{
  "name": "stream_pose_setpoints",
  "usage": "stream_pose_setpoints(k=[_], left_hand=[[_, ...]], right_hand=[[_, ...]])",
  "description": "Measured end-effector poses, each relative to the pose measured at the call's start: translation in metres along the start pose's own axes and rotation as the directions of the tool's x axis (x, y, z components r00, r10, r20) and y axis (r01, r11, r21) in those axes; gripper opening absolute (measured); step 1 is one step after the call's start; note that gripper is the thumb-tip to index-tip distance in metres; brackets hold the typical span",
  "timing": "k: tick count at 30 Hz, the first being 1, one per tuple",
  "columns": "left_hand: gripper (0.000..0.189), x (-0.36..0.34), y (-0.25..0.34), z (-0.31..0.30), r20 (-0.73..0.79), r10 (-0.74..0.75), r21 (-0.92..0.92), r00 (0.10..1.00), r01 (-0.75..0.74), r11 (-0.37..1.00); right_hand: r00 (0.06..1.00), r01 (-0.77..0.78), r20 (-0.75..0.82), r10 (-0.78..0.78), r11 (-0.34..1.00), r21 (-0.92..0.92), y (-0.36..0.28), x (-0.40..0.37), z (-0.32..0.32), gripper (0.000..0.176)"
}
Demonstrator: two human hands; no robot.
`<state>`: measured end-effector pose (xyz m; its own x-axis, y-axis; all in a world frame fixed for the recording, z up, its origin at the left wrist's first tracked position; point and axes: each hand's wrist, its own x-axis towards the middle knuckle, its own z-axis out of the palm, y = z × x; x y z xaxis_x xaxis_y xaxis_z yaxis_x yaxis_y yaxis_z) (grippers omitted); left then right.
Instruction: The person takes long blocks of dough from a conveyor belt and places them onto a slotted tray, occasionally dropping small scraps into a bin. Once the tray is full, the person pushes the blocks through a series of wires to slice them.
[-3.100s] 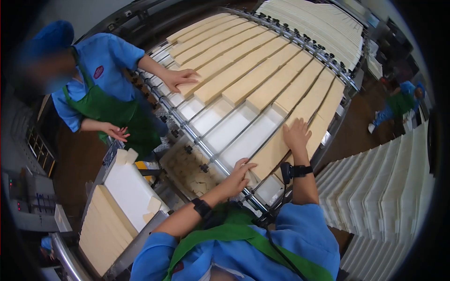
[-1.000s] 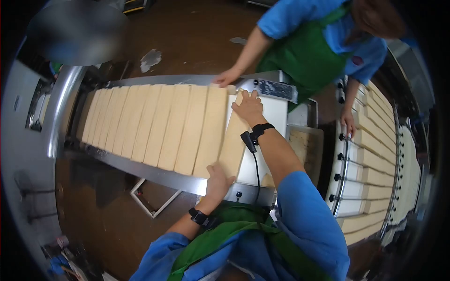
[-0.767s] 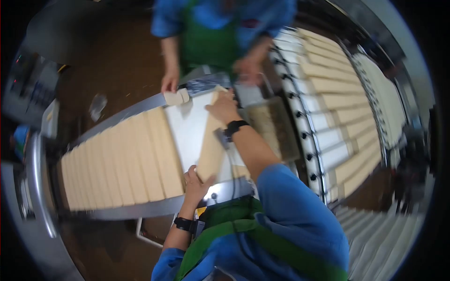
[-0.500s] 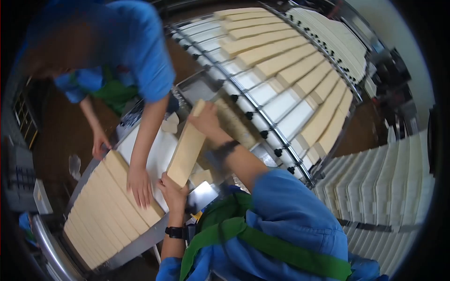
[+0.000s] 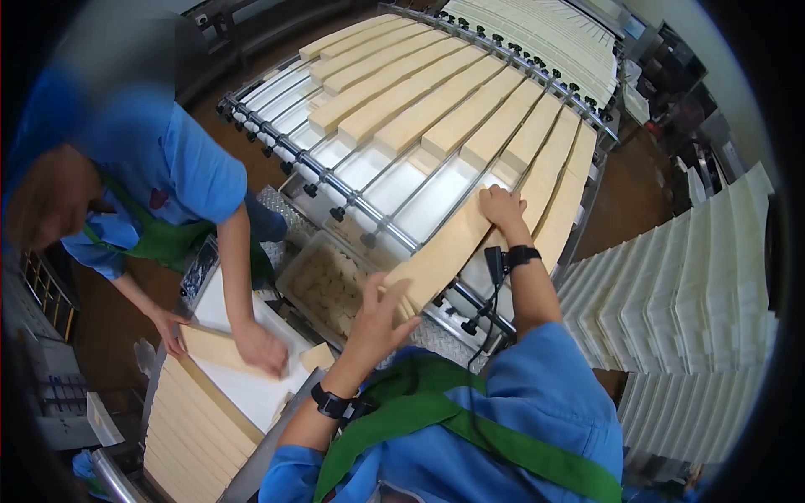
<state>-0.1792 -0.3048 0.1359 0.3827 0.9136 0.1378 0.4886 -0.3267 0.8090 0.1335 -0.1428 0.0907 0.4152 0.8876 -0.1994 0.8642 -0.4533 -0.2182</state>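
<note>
- Pressing against the near end of a long tan slab (image 5: 440, 256), the left hand (image 5: 379, 312) has its fingers (image 5: 375, 289) splayed wide, with the palm to the slab's end and nothing closed around it.
- The right hand (image 5: 501, 210) lies over the slab's far end with its fingers bent across the top. I cannot tell whether they close underneath.
- The slab runs slantwise between the two hands. Its near end sticks out past the metal rail (image 5: 352, 201) and its far end is over a white lane (image 5: 436, 197) of the rack.
- The lanes further along each hold a tan slab lengthwise, side by side, with the white floor showing at their near ends.
- Just beside the left hand, below the rail, a shallow bin (image 5: 289, 281) holds small pale offcuts (image 5: 331, 289) lying loose.
- To the left, a co-worker's hand (image 5: 262, 348) and their other hand (image 5: 172, 327) rest on a second slab (image 5: 214, 345) on a white belt (image 5: 243, 390), next to a packed row of slabs (image 5: 189, 419).
- Stacked white trays (image 5: 696, 285) stand well apart on the right.
</note>
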Motion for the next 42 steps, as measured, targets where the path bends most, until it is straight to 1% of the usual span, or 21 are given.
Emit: stream_pose_setpoints(k=[1, 2, 5, 11, 14, 17, 20, 22, 25, 27, 30, 31, 32, 33, 34, 35, 37, 38, 39, 41, 42], left_hand=[[0.057, 0.006, 0.001, 0.005, 0.025, 0.026, 0.001, 0.999, -0.026, 1.0], [0.055, 0.013, 0.002, 0.009, 0.052, -0.022, -0.063, 0.998, 0.025, 0.998], [0.052, 0.027, 0.003, 0.019, 0.076, -0.071, -0.078, 0.995, 0.077, 0.994], [0.054, 0.043, 0.0, 0.037, 0.062, -0.065, -0.013, 0.996, 0.066, 0.998], [0.054, 0.056, -0.004, 0.047, 0.143, -0.055, 0.05, 0.988, 0.048, 0.998], [0.053, 0.073, -0.004, 0.066, 0.19, -0.073, -0.102, 0.979, 0.093, 0.99], [0.055, 0.095, -0.026, 0.094, 0.094, 0.068, -0.154, 0.993, -0.053, 0.987], [0.056, 0.099, -0.035, 0.104, 0.103, 0.044, -0.218, 0.994, -0.021, 0.976], [0.058, 0.095, -0.033, 0.1, 0.066, 0.016, -0.268, 0.998, 0.003, 0.963], [0.059, 0.083, -0.037, 0.087, 0.02, -0.026, -0.275, 0.999, 0.031, 0.961], [0.06, 0.058, -0.05, 0.058, -0.098, -0.098, -0.277, 0.99, 0.067, 0.958], [0.06, 0.046, -0.056, 0.048, -0.183, -0.141, -0.302, 0.973, 0.08, 0.95], [0.06, 0.034, -0.061, 0.04, -0.268, -0.178, -0.325, 0.947, 0.085, 0.942], [0.06, 0.021, -0.067, 0.033, -0.348, -0.211, -0.35, 0.913, 0.082, 0.933], [0.058, 0.006, -0.089, 0.033, -0.452, -0.196, -0.141, 0.87, 0.148, 0.979], [0.058, -0.013, -0.097, 0.024, -0.52, -0.264, -0.16, 0.812, 0.211, 0.964], [0.056, -0.046, -0.108, 0.002, -0.623, -0.369, -0.214, 0.69, 0.303, 0.929], [0.051, -0.067, -0.117, -0.003, -0.676, -0.406, -0.318, 0.615, 0.253, 0.914], [0.048, -0.088, -0.119, -0.011, -0.725, -0.437, -0.327, 0.533, 0.292, 0.899], [0.046, -0.134, -0.129, -0.019, -0.857, -0.382, -0.211, 0.345, 0.442, 0.872], [0.046, -0.158, -0.135, -0.021, -0.898, -0.358, -0.169, 0.256, 0.55, 0.818]], right_hand=[[1.0, 0.01, 0.0, -0.01, 1.0, -0.028, 0.003, 0.015, -0.002, 0.057], [1.0, 0.022, 0.001, -0.022, 0.998, -0.057, 0.005, 0.027, -0.002, 0.057], [1.0, 0.013, 0.003, -0.013, 0.998, -0.057, 0.009, 0.052, -0.002, 0.056], [0.998, 0.015, 0.069, -0.013, 1.0, -0.026, 0.016, 0.061, -0.007, 0.058], [0.999, 0.017, -0.042, -0.018, 0.999, -0.035, 0.018, 0.065, -0.006, 0.055], [0.983, 0.011, -0.181, -0.022, 0.998, -0.065, 0.025, 0.065, -0.005, 0.054], [0.976, 0.015, -0.218, -0.017, 1.0, -0.011, 0.02, 0.057, -0.003, 0.061], [0.984, 0.026, -0.177, -0.026, 1.0, 0.003, 0.017, 0.049, 0.002, 0.068], [0.971, 0.066, -0.223, -0.088, 0.992, -0.105, 0.03, 0.057, 0.031, 0.071], [0.978, 0.063, -0.187, -0.094, 0.985, -0.164, 0.019, 0.05, 0.014, 0.076], [0.981, 0.074, -0.162, -0.108, 0.976, -0.206, 0.016, 0.054, 0.011, 0.076], [0.971, 0.123, -0.172, -0.168, 0.961, -0.248, 0.012, 0.051, 0.007, 0.072], [0.988, 0.145, -0.005, -0.154, 0.945, -0.293, 0.001, 0.053, -0.002, 0.074], [0.986, 0.14, -0.041, -0.161, 0.936, -0.322, -0.002, 0.054, 0.008, 0.067], [0.971, 0.192, -0.091, -0.221, 0.949, -0.252, -0.008, 0.041, 0.012, 0.065], [0.954, 0.238, -0.142, -0.264, 0.955, -0.176, -0.017, 0.029, 0.014, 0.063], [0.932, 0.344, -0.054, -0.359, 0.919, -0.191, -0.042, 0.015, 0.021, 0.061], [0.92, 0.382, -0.015, -0.392, 0.903, -0.197, -0.056, 0.009, 0.024, 0.061], [0.865, 0.493, 0.011, -0.501, 0.847, -0.198, -0.07, 0.001, 0.028, 0.061], [0.729, 0.679, 0.059, -0.682, 0.709, -0.19, -0.096, -0.015, 0.044, 0.061], [0.629, 0.769, 0.013, -0.777, 0.619, -0.161, -0.109, -0.022, 0.06, 0.057]])
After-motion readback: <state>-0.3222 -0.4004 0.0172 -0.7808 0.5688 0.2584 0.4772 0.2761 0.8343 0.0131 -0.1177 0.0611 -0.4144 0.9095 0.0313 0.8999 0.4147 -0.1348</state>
